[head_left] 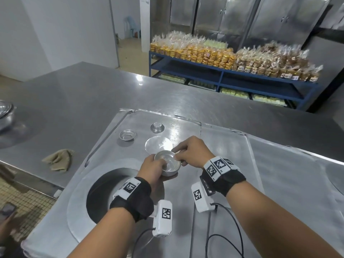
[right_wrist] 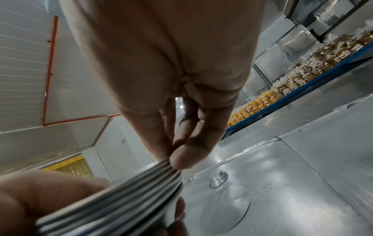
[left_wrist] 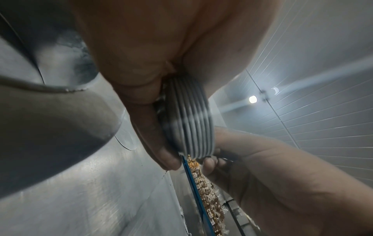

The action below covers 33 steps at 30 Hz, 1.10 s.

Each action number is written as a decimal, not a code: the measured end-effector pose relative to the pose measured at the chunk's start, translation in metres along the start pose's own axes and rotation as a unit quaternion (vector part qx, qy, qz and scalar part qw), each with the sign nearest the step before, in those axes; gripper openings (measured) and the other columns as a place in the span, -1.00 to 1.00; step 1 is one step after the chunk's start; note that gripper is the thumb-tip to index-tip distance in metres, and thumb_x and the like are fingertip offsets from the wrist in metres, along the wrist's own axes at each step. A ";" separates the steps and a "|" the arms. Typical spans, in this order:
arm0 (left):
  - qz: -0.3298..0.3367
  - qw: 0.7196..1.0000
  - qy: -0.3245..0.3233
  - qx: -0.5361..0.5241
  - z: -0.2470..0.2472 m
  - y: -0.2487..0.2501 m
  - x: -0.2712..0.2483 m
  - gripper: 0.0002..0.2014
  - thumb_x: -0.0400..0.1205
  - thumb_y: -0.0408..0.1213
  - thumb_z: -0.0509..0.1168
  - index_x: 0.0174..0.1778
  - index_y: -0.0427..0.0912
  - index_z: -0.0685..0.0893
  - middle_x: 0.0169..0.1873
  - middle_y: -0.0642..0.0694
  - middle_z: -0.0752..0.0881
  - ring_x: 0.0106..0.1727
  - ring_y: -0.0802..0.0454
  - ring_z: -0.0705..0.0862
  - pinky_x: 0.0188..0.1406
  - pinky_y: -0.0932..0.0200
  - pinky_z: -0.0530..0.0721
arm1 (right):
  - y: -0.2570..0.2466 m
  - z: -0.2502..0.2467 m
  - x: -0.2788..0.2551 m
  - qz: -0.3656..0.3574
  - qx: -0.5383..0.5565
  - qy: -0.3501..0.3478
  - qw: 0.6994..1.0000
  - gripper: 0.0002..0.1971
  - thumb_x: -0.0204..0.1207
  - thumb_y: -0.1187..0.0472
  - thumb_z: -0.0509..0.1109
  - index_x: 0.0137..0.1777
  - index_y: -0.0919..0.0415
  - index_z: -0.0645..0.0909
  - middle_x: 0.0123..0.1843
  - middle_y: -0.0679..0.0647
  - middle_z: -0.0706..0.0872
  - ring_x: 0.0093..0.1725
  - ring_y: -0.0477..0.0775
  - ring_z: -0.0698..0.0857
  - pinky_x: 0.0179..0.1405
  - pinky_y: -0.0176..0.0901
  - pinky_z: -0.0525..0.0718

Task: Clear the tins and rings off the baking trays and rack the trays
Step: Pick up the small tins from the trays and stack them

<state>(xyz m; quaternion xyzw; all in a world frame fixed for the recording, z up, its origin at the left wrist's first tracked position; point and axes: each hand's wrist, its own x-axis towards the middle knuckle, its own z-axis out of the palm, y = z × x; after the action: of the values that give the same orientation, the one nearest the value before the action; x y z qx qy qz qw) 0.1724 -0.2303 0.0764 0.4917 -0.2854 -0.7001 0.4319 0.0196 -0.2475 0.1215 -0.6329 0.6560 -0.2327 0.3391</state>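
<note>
A bakery workroom: a long steel bench (head_left: 78, 94) with a blue shelf of bagged biscuits (head_left: 232, 58) beyond it, and a cloth (head_left: 58, 159) lying near the bench's left edge. On the bench sit baking trays (head_left: 214, 202) side by side. The nearest tray carries a large ring (head_left: 78, 192) at its left, a flat round disc (head_left: 158, 144), one small tin standing upright (head_left: 127, 135) and another turned upside down (head_left: 157, 127).

Held above the tray, between both hands, is a stack of nested tins (head_left: 168, 165). The left hand (head_left: 153, 169) curls round its side with the thumb over the rim; the wrist view shows the stacked rims (left_wrist: 191, 121) packed tight. The right hand (head_left: 189, 152) pinches the far rim between thumb and fingers (right_wrist: 181, 158), the remaining fingers tucked in.

These tins look thin, light and stiff, with smooth, probably slippery metal walls and narrow rolled rims. Nested ones are likely to slide apart or jam if tilted, so wrapping the side wall is probably the sounder hold, with a rim pinch serving to add or square one tin
</note>
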 end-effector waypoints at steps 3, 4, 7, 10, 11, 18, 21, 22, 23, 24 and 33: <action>-0.005 1.000 0.011 0.000 -0.005 0.000 0.002 -0.60 0.55 -0.68 0.05 0.27 -0.44 0.55 0.17 -0.48 0.60 0.03 -0.46 0.70 -0.04 -0.35 0.79 | -0.002 0.005 0.002 -0.008 -0.005 -0.011 1.000 -0.82 0.41 0.38 0.52 -0.03 0.20 0.84 -0.39 0.05 0.79 -0.41 0.04 0.80 -0.20 -0.19 0.82; -0.004 1.000 0.013 -0.001 -0.008 0.000 0.002 -0.61 0.55 -0.69 0.05 0.26 -0.44 0.56 0.17 -0.49 0.60 0.03 -0.46 0.70 -0.04 -0.35 0.79 | -0.002 0.007 0.003 -0.011 -0.003 -0.015 1.000 -0.83 0.42 0.37 0.53 -0.02 0.20 0.84 -0.39 0.04 0.79 -0.40 0.04 0.80 -0.19 -0.18 0.82; -0.004 1.000 0.028 -0.012 -0.017 0.003 0.004 -0.65 0.55 -0.69 0.05 0.19 -0.42 0.58 0.15 -0.48 0.62 0.05 -0.50 0.70 -0.04 -0.37 0.78 | -0.005 0.013 0.011 -0.024 0.017 -0.023 0.999 -0.88 0.47 0.31 0.53 -0.02 0.26 0.83 -0.40 0.08 0.77 -0.41 0.03 0.77 -0.24 -0.17 0.83; -0.005 0.999 0.043 -0.021 -0.028 0.009 0.008 -0.62 0.54 -0.67 0.07 0.25 -0.46 0.55 0.23 -0.51 0.58 0.17 -0.59 0.66 -0.14 -0.30 0.80 | -0.008 0.020 0.024 -0.034 0.025 -0.023 0.999 -0.88 0.54 0.26 0.49 -0.04 0.29 0.82 -0.38 0.06 0.76 -0.39 0.01 0.74 -0.31 -0.18 0.81; -0.006 0.998 0.050 -0.023 -0.032 0.011 0.010 -0.62 0.54 -0.67 0.07 0.27 -0.46 0.54 0.25 -0.52 0.56 0.18 -0.61 0.65 -0.20 -0.23 0.80 | -0.010 0.022 0.030 -0.037 0.022 -0.024 0.999 -0.87 0.56 0.26 0.47 -0.05 0.30 0.82 -0.36 0.07 0.76 -0.37 0.03 0.74 -0.31 -0.16 0.82; -0.002 0.996 0.088 -0.029 -0.069 0.028 0.025 -0.63 0.58 -0.60 0.10 0.30 -0.38 0.53 0.18 -0.50 0.61 -0.15 -0.49 0.81 -0.28 -0.12 0.82 | -0.028 0.047 0.090 -0.051 -0.074 -0.057 0.994 -0.95 0.48 0.25 0.52 -0.10 0.19 0.79 -0.27 0.14 0.78 -0.34 0.08 0.75 -0.17 -0.01 0.85; 0.005 0.993 0.115 -0.010 -0.089 0.035 0.035 -0.65 0.54 -0.54 0.16 0.24 -0.30 0.59 0.16 -0.47 0.65 -0.02 -0.47 0.79 -0.04 -0.39 0.78 | -0.037 0.063 0.120 -0.055 -0.119 -0.075 0.989 -0.96 0.48 0.24 0.52 -0.13 0.08 0.75 -0.12 0.09 0.74 0.01 0.14 0.70 0.19 0.05 0.75; 0.006 0.992 0.129 -0.006 -0.096 0.038 0.037 -0.66 0.50 -0.52 0.19 0.18 -0.25 0.61 0.15 -0.46 0.66 0.04 -0.48 0.76 0.00 -0.45 0.75 | -0.040 0.070 0.132 -0.055 -0.136 -0.081 0.986 -0.95 0.48 0.23 0.52 -0.09 0.09 0.76 -0.03 0.12 0.74 0.11 0.19 0.68 0.31 0.10 0.67; 0.007 0.990 0.139 -0.006 -0.102 0.041 0.041 -0.67 0.44 -0.48 0.22 0.12 -0.20 0.62 0.14 -0.45 0.67 0.06 -0.49 0.75 0.01 -0.48 0.74 | -0.044 0.076 0.142 -0.053 -0.156 -0.085 0.983 -0.94 0.47 0.20 0.52 -0.07 0.09 0.78 -0.01 0.10 0.75 0.17 0.24 0.68 0.42 0.16 0.58; 0.006 0.989 0.150 -0.009 -0.108 0.044 0.044 -0.65 0.38 -0.45 0.23 0.08 -0.18 0.63 0.12 -0.46 0.68 0.06 -0.50 0.75 0.01 -0.49 0.73 | -0.046 0.084 0.154 -0.047 -0.175 -0.088 0.979 -0.96 0.46 0.19 0.53 -0.11 0.06 0.77 -0.09 0.01 0.74 0.17 0.24 0.71 0.51 0.22 0.48; 0.023 0.985 0.166 -0.035 -0.154 0.062 0.077 -0.70 0.37 -0.40 0.26 -0.05 -0.07 0.75 -0.02 -0.37 0.80 0.03 -0.44 0.79 0.09 -0.44 0.73 | -0.057 0.140 0.251 -0.012 -0.247 -0.068 0.966 -0.74 0.50 0.11 0.52 0.15 0.18 0.77 0.07 0.12 0.83 0.07 0.12 0.78 -0.08 -0.21 0.59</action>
<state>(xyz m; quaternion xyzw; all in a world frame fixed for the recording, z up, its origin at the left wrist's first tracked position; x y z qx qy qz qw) 0.3254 -0.3231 0.0386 0.5793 -0.1963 -0.6079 0.5063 0.1690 -0.4834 0.0331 -0.7189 0.6611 -0.0234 0.2134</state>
